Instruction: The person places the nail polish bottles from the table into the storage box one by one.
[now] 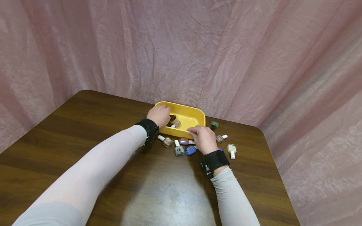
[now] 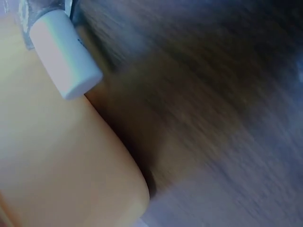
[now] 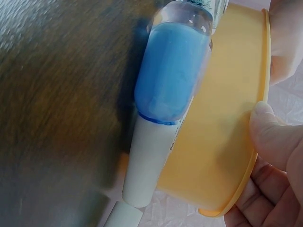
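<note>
A yellow plastic tub (image 1: pixel 195 114) sits near the table's back edge. My left hand (image 1: pixel 159 116) reaches over its left end; the fingertips are hidden, so I cannot tell whether they hold anything. Inside lie a pinkish glitter nail polish bottle (image 1: pixel 176 123) and a dark one (image 1: pixel 173 117) beside that hand. My right hand (image 1: pixel 203 138) pinches the tub's front rim, thumb (image 3: pixel 265 125) outside. Just before the tub lie a blue nail polish bottle (image 3: pixel 168 71), a mauve one (image 1: pixel 183 142), a silver glitter one (image 1: pixel 179 151) and a gold glitter one (image 1: pixel 167 142).
Right of the tub lie a green nail polish bottle (image 1: pixel 214 124), a copper glitter one (image 1: pixel 219 139) and a cream one (image 1: pixel 232 148). A purple bottle (image 1: pixel 219 148) shows partly behind my right wrist. Pink curtains (image 1: pixel 181 53) hang behind the brown wooden table (image 1: pixel 158 191).
</note>
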{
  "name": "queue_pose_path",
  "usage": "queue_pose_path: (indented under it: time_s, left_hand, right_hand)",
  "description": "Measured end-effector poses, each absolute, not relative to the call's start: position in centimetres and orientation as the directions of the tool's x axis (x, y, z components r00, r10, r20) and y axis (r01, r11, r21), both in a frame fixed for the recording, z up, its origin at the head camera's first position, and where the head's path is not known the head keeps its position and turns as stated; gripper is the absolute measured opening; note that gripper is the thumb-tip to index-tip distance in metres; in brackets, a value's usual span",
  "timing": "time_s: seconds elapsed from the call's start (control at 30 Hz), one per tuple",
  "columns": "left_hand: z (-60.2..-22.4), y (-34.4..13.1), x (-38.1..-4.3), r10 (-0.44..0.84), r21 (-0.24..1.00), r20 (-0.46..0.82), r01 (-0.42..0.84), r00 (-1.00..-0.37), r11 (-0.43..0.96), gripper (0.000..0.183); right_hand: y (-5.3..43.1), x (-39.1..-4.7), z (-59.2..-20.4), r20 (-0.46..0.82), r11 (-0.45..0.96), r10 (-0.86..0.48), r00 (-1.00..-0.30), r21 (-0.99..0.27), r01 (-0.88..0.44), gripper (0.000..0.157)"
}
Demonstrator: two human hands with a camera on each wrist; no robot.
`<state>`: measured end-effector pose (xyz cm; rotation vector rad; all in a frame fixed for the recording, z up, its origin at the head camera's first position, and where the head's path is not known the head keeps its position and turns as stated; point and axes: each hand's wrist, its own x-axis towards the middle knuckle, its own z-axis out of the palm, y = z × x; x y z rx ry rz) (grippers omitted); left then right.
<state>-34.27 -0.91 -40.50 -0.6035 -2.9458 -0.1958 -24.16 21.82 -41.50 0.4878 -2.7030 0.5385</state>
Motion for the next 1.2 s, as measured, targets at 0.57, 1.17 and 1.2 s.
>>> queue_pose_path:
  time_s: [0.57,1.17,1.2]
  left_hand:
    - [-39.2,-2.8,-31.0,0.449,0.084,0.311,0.495,-0.838,0.865,0.051]
    - [-38.9,-4.3,-27.8,0.513,0.07,0.411,0.587,-0.754,0.807,0.056]
    - [-38.9,-4.3,-27.7,0.514,0.071,0.41,0.588,-0.753,0.805,0.056]
  right_hand:
    - [21.5,-23.9,-41.2,0.388,0.871,-0.26,-0.884,-0.302,-0.388,0.016]
    - [21.7,-23.9,-41.4,0.386,0.869,-0.26,-0.885,-0.306,-0.388,0.016]
    - [21.7,-23.9,-41.4,0.386,0.869,-0.259,-0.885,-0.308,-0.388,0.016]
